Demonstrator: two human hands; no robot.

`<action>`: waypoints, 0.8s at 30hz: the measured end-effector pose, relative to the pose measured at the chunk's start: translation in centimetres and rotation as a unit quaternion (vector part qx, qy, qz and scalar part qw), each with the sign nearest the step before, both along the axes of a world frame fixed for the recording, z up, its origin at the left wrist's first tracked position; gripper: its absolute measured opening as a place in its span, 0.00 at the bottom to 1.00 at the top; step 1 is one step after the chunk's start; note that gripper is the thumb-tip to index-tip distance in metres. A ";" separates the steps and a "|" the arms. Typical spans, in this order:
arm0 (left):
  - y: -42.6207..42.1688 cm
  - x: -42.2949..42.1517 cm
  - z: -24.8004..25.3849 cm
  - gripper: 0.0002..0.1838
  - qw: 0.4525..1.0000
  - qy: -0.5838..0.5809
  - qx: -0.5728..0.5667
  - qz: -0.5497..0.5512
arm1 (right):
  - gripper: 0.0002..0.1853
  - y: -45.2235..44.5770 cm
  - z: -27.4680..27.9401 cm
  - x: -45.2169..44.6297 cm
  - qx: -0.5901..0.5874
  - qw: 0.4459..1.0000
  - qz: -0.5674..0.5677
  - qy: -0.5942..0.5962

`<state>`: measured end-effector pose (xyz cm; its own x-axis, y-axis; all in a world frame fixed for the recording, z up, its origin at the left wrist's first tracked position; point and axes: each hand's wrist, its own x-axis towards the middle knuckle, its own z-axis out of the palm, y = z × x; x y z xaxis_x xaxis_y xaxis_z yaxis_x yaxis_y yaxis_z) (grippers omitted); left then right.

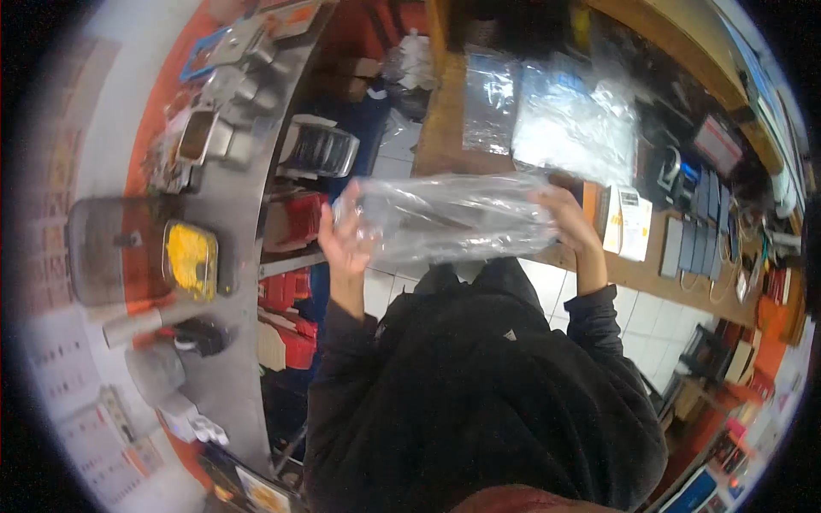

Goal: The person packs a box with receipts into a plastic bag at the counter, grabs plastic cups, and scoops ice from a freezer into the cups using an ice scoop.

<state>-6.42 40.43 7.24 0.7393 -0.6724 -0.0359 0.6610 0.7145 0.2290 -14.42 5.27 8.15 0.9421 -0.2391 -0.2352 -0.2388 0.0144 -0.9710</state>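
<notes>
A clear plastic bag (457, 221) is stretched sideways in front of my body, above the tiled floor. My left hand (344, 244) grips its left end, with some fingers seen through the film. At the opposite end, my right hand (571, 221) is closed on the plastic, its fingertips partly hidden by it. Beyond the bag, a stack of clear plastic bags (577, 128) lies on the wooden table, beside a flatter clear plastic sheet or bag (489, 98).
A steel counter (231, 376) runs along the left, bearing a container of yellow food (191, 259) and metal pans (203, 138). The wooden table (440, 128) at the right holds a white-and-yellow box (629, 224) and several grey flat items (703, 224). Red boxes (286, 289) sit under the counter.
</notes>
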 end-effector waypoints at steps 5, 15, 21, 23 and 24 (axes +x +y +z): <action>-3.7 4.3 -8.4 0.14 0.950 0.103 0.288 -0.056 | 0.22 4.8 3.8 1.7 -0.498 0.839 -0.200 -0.091; -7.2 10.1 -1.0 0.16 0.656 -0.420 0.626 -0.048 | 0.44 5.5 -8.0 2.7 -0.498 0.834 0.179 0.158; -14.1 6.1 -4.1 0.38 0.375 -0.710 0.554 -0.222 | 0.39 6.0 -10.6 2.7 -0.542 0.803 0.192 0.157; -14.9 7.8 -7.5 0.64 0.216 -0.760 0.553 -0.265 | 0.32 4.5 -8.7 2.3 -0.617 0.754 0.165 0.155; -15.4 8.6 -7.5 0.64 0.215 -0.768 0.541 -0.266 | 0.32 3.6 -8.2 2.1 -0.617 0.754 0.153 0.165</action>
